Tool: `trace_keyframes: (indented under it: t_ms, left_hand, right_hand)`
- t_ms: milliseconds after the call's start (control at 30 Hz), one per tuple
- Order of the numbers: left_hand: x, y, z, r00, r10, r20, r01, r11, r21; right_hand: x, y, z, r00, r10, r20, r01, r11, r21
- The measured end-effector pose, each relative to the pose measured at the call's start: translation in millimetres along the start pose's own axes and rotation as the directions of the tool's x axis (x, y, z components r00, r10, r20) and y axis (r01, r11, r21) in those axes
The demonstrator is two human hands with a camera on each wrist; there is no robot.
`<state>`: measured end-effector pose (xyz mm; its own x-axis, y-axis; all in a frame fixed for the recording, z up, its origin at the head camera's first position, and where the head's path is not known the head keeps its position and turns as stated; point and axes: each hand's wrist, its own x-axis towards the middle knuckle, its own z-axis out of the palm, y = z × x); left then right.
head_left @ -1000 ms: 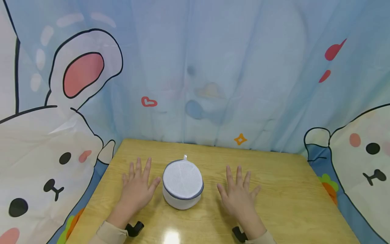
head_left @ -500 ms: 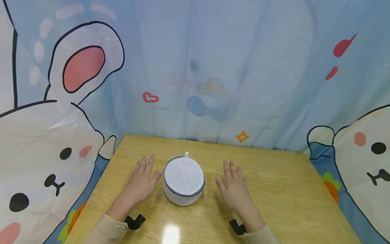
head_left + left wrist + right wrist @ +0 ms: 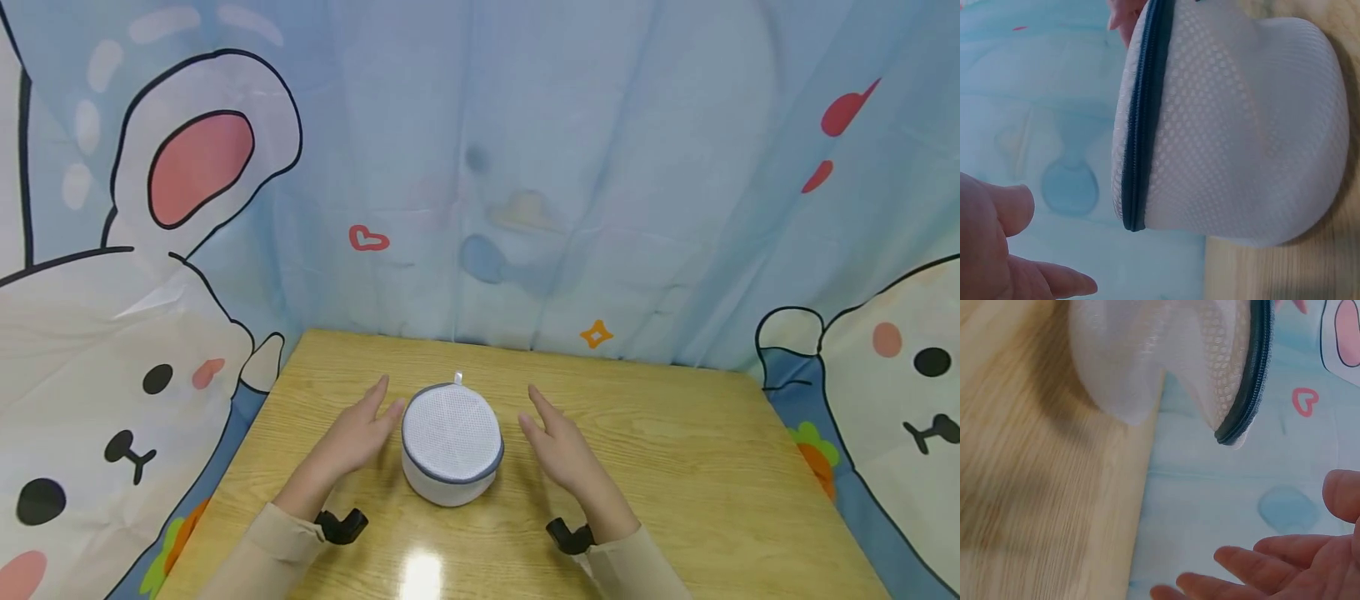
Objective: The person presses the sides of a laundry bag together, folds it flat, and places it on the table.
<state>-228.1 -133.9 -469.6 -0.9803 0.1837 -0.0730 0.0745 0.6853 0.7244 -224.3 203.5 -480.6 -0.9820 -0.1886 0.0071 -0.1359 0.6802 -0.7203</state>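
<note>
A round white mesh laundry bag (image 3: 452, 433) with a dark blue zip round its top edge stands on the wooden table, a small white tab at its far side. In the left wrist view the mesh side of the bag (image 3: 1241, 137) looks slightly dented. My left hand (image 3: 354, 437) is just left of the bag, fingers straight, thumb near its edge but apart from it. To the right, my right hand (image 3: 564, 450) faces the bag across a small gap, its fingers (image 3: 1260, 569) extended and holding nothing. Both palms are turned inward.
The wooden table (image 3: 675, 467) reaches back to a light blue curtain (image 3: 600, 167) printed with cartoon animals, which also hangs at both sides. Black wrist straps (image 3: 342, 527) show at the sleeve cuffs.
Both hands have turned from palms down to palms facing each other and have come closer to the bag. The bag has stayed in place on the table.
</note>
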Motion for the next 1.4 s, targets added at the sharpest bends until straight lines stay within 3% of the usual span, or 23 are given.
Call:
trace_keyframes:
  t_ms: [167, 300, 567, 767, 1400]
  left_hand:
    - [11.5, 3.5, -2.9, 0.999, -0.032, 0.029, 0.035, 0.993, -0.109]
    - [20.6, 8.0, -4.8, 0.997, -0.054, 0.053, 0.065, 0.972, -0.225]
    - [44.5, 10.5, -4.7, 0.991, -0.103, 0.083, 0.125, 0.939, -0.321]
    - [58.3, 17.4, -5.3, 0.983, -0.152, 0.102, 0.179, 0.918, -0.355]
    - [73.1, 19.9, 9.8, 0.97, -0.18, 0.16, 0.219, 0.937, -0.273]
  right_hand:
    - [13.9, -7, 3, 1.0, 0.023, 0.01, -0.024, 0.993, 0.119]
    - [25.7, -12, 5, 0.998, 0.063, 0.014, -0.064, 0.975, 0.211]
    - [52.3, -15, 9, 0.988, 0.132, 0.082, -0.155, 0.901, 0.404]
    - [66.5, -18, 15, 0.976, 0.186, 0.115, -0.217, 0.884, 0.414]
    - [78.9, -24, 43, 0.963, 0.254, 0.084, -0.268, 0.92, 0.287]
